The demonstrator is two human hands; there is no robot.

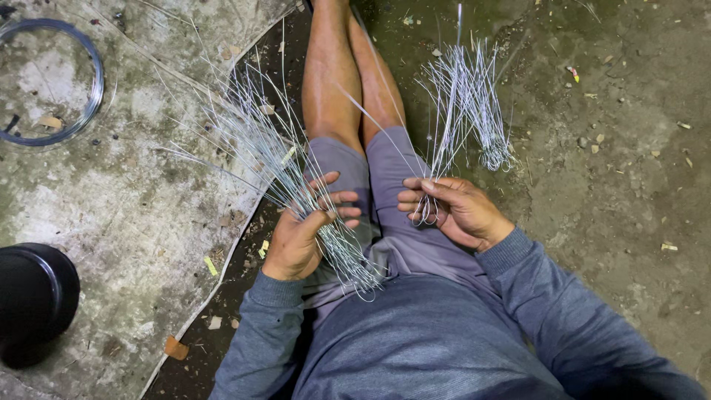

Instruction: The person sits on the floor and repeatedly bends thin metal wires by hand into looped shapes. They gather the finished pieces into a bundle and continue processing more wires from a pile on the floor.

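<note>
The left hand [300, 237] gripped a fanned bundle of wires [274, 159] over the lap; the right hand [452, 210] pinched looped wires [466, 104]. A wire coil [92, 89] and black pot [33, 296] lay leftward.

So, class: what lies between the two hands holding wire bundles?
In the head view, between the left hand and right hand lies only the person's lap in grey shorts.

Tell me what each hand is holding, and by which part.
The left hand grips a bundle of thin wires near its lower end. The right hand pinches a smaller wire bunch at its looped lower end.
</note>
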